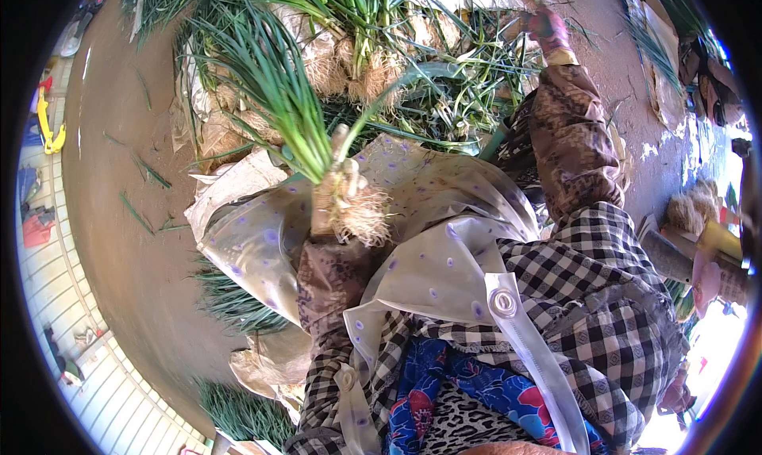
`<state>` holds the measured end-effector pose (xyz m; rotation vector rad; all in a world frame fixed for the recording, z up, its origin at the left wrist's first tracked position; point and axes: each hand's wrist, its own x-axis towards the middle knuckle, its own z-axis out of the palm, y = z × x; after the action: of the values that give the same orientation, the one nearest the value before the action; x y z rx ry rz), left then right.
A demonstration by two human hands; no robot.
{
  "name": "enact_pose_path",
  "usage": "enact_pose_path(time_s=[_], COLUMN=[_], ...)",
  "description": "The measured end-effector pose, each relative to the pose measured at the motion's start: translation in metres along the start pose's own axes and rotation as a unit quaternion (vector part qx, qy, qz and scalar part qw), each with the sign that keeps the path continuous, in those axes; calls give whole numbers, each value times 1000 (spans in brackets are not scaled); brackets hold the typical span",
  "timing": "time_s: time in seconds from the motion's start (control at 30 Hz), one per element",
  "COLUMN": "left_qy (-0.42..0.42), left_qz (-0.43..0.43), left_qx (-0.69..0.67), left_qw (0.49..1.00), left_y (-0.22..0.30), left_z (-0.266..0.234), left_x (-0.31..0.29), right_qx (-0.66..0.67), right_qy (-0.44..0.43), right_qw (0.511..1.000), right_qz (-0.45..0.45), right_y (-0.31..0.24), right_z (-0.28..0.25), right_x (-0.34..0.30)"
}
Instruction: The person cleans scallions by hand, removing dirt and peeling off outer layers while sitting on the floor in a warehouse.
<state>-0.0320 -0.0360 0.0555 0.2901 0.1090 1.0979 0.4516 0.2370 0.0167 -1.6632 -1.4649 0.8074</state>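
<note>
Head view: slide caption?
Left hand grips a leafy green onion bunch with stringy pale roots above a shiny, purple-spotted cream apron; right hand outstretched.

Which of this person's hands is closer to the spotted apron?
The left. The left hand is over the spotted apron, gripping a bunch of green onions. The right hand is stretched out ahead, beyond the apron, near the heap of green leaves.

Spring-onion bunch (pixel 305 130) above the apron (pixel 444 185), onion pile (pixel 373 70) beyond it, more bundles (pixel 240 300) left, tiles (pixel 99 368) farther left
</note>
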Motion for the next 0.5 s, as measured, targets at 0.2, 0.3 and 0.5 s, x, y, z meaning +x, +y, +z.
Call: enact_pose_path(time_s=[0.2, 0.3, 0.5], left_qy=[167, 224, 307], left_qz=[162, 160, 154], left_qx=[41, 103, 46], left_qw=[972, 956, 938], left_y=[43, 62, 31], left_z=[87, 55, 15], left_x=[8, 5, 29], right_qx=[323, 345, 95], right_qy=[-261, -342, -426], right_qw=[863, 821, 890], right_qz=[286, 298, 130], right_y=[-56, -91, -135], right_z=[88, 161, 281], right_x=[-41, -74, -142])
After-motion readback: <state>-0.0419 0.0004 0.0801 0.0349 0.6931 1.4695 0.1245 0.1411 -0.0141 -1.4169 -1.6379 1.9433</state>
